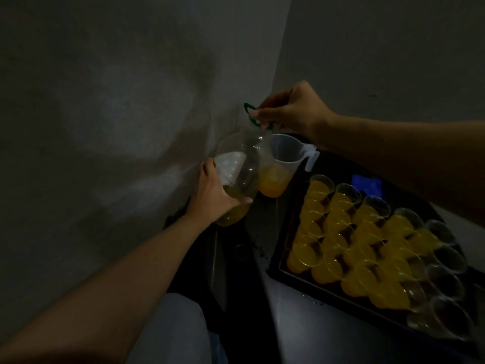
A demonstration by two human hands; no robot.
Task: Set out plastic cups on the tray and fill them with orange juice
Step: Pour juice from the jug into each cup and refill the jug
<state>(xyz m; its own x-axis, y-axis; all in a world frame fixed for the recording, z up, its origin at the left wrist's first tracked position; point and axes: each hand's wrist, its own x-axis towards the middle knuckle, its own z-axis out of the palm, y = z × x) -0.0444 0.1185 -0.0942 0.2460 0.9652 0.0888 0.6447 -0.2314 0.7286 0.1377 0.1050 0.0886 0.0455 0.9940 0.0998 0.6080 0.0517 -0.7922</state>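
Note:
A big clear juice bottle (pixel 240 177) is tipped with its neck over a clear measuring jug (pixel 282 164) that holds some orange juice. My left hand (pixel 215 195) grips the bottle's lower body. My right hand (pixel 291 111) grips the bottle's green carry handle (pixel 253 116) from above. To the right, a dark tray (pixel 280 261) carries rows of plastic cups. Several cups (pixel 341 232) are filled with orange juice, and the empty cups (pixel 446 285) stand along its right side.
A grey wall (pixel 105 101) rises close on the left and behind, forming a corner. The dark table (pixel 301 324) lies under the tray. A blue object (pixel 366 183) sits behind the tray. My trouser leg (pixel 178 332) shows at the bottom.

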